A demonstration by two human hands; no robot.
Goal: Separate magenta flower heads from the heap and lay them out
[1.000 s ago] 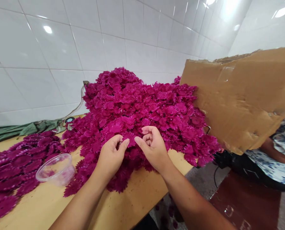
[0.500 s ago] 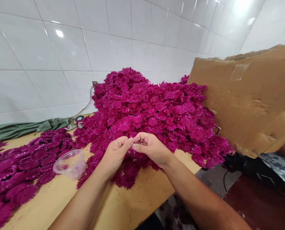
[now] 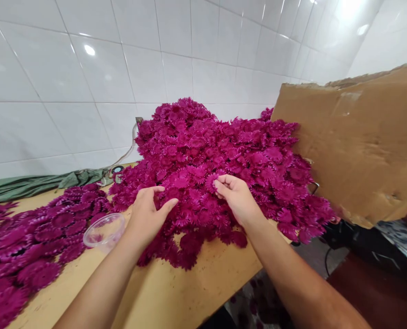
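A big heap of magenta artificial flower heads (image 3: 220, 155) covers the back of a yellowish wooden table (image 3: 176, 297). My right hand (image 3: 235, 196) reaches into the front of the heap, its fingers pinched on one flower head (image 3: 210, 182). My left hand (image 3: 148, 214) rests on the heap's near left edge, fingers and thumb spread apart, holding nothing that I can see. Between my left hand and the flat flowers sits a small clear plastic cup (image 3: 103, 230).
Flattened magenta flowers (image 3: 28, 246) lie spread over the table's left part. A green cloth (image 3: 42, 183) and a cable lie along the white tiled wall. A torn cardboard sheet (image 3: 357, 137) leans at the right, with another person's patterned clothing (image 3: 400, 242) behind it.
My hands, joined at the fingertips half a second ago, have parted. The right hand moved up into the heap and pinched a flower; the left opened and moved left onto the heap's edge.
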